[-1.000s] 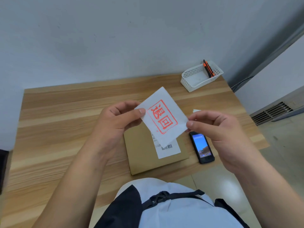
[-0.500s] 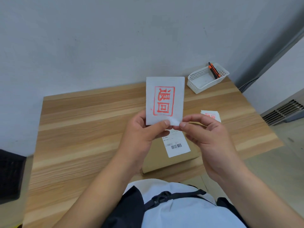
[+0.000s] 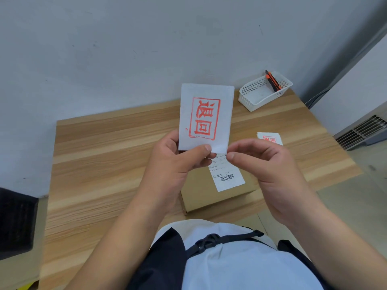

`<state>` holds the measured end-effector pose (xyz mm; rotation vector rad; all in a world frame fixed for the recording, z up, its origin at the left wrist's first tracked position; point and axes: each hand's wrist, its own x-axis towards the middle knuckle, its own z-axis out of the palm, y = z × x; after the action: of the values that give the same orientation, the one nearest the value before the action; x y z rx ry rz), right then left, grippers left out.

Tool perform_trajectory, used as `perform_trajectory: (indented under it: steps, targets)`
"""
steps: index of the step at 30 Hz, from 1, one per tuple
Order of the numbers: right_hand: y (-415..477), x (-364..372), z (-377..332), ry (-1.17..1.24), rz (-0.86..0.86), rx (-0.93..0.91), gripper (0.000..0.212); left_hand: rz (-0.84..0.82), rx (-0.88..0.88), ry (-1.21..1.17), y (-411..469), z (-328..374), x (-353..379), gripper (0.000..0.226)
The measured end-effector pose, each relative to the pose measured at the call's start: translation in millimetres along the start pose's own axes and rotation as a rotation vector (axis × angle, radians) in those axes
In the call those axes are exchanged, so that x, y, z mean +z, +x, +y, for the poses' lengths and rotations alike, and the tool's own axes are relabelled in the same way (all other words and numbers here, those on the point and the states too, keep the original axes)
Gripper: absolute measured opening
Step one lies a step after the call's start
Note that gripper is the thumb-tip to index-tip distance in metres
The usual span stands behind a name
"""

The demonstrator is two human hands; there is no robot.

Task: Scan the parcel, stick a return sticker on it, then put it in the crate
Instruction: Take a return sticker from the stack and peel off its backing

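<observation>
A white return sticker (image 3: 207, 118) with red stamped characters stands upright above the table. My left hand (image 3: 178, 164) pinches its bottom edge. My right hand (image 3: 266, 164) has thumb and forefinger pressed together at the sticker's lower right corner. Below the hands lies the flat brown cardboard parcel (image 3: 201, 197) with a white barcode label (image 3: 227, 176), partly hidden by both hands. A dark crate (image 3: 16, 222) shows at the left edge, beside the table.
The wooden table (image 3: 100, 164) runs back to a grey wall. More return stickers (image 3: 270, 139) lie to the right of the parcel. A white perforated basket (image 3: 263, 91) holding an orange-black cutter sits at the back right. A floor vent is at far right.
The sticker turned from tilted to upright and rose. My right hand moved from its right edge to its bottom right corner. The view shifted, and my right hand now hides the phone.
</observation>
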<state>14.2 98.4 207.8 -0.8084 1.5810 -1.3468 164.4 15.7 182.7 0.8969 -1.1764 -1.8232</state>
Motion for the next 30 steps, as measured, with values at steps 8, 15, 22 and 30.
perform_trajectory:
  steps: [8,15,22,30]
  targets:
    - [-0.1,0.8,3.9,-0.011,0.006,-0.004,0.015,0.007,-0.021,0.023,-1.3,1.6,2.1,0.026]
    - [1.4,0.2,4.6,0.003,0.001,-0.007,0.014,-0.009,-0.027,0.033,-0.6,2.8,2.6,0.029]
    - [3.3,-3.7,6.8,0.031,-0.001,-0.019,0.013,0.067,0.213,0.413,-0.6,-1.7,0.7,0.059]
    - [6.3,-7.5,10.0,-0.001,0.000,-0.061,0.006,-0.062,0.314,0.598,-1.6,-5.7,7.3,0.009]
